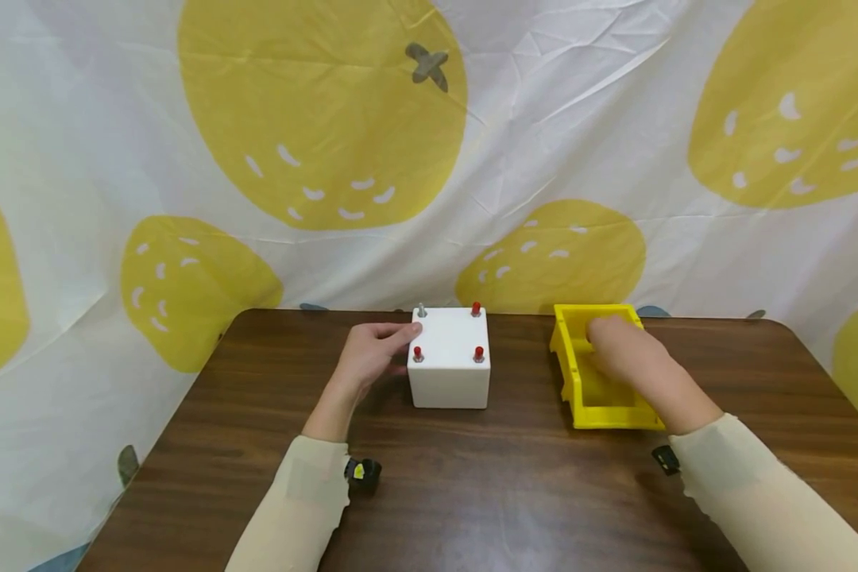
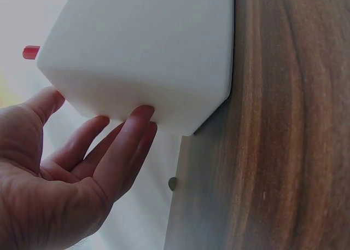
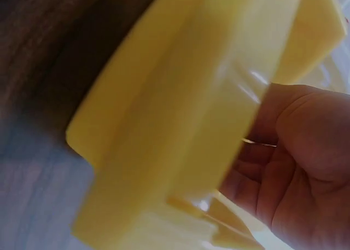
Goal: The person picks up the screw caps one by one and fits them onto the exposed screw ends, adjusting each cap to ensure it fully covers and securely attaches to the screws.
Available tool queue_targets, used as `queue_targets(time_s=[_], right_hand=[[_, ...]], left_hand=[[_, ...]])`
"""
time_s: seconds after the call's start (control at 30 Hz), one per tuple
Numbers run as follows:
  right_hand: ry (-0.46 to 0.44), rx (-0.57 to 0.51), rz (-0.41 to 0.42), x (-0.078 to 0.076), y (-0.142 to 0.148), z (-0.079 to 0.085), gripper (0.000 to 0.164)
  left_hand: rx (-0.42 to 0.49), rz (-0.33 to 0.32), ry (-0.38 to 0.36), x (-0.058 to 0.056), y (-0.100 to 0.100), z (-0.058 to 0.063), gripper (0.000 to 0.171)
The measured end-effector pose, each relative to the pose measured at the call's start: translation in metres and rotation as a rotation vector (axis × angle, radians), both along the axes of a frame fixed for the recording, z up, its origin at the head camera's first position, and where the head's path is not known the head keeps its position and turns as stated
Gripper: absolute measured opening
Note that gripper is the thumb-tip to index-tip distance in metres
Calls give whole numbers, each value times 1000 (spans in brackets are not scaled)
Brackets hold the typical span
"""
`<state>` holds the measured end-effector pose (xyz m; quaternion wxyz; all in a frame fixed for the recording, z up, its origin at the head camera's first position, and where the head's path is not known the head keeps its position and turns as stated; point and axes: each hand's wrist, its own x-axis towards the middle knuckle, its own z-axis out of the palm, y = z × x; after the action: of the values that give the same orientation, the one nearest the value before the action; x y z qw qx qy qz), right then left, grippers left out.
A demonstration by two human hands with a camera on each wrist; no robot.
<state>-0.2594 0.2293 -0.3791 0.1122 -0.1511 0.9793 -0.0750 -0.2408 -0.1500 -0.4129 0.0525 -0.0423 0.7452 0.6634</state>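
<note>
A white box stands on the table with metal studs at its top corners. Red caps cover three of them; the back-left stud shows bare metal. My left hand rests against the box's left side, thumb at the top edge. In the left wrist view, its fairly straight fingers touch the side wall. To the right, my right hand reaches down into a yellow bin. Its fingertips are hidden behind the bin's wall in the right wrist view, and I cannot tell what they hold.
The brown wooden table ends at a white cloth with yellow fruit prints, hanging right behind the box and bin. Bare tabletop lies between box and bin. Each wrist wears a small black camera, such as the left one.
</note>
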Motion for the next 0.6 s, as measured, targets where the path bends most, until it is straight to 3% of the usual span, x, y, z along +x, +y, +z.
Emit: queue_targets(time_s=[0.17, 0.37, 0.6], right_hand=[[-4, 24, -26, 3, -2, -8, 14], [56, 55, 4, 5, -5, -18, 18], [48, 38, 10, 1, -5, -25, 19]], left_hand=[[1, -1, -3, 0, -1, 1, 44], [11, -3, -1, 0, -1, 1, 42], [20, -1, 3, 0, -1, 1, 41]])
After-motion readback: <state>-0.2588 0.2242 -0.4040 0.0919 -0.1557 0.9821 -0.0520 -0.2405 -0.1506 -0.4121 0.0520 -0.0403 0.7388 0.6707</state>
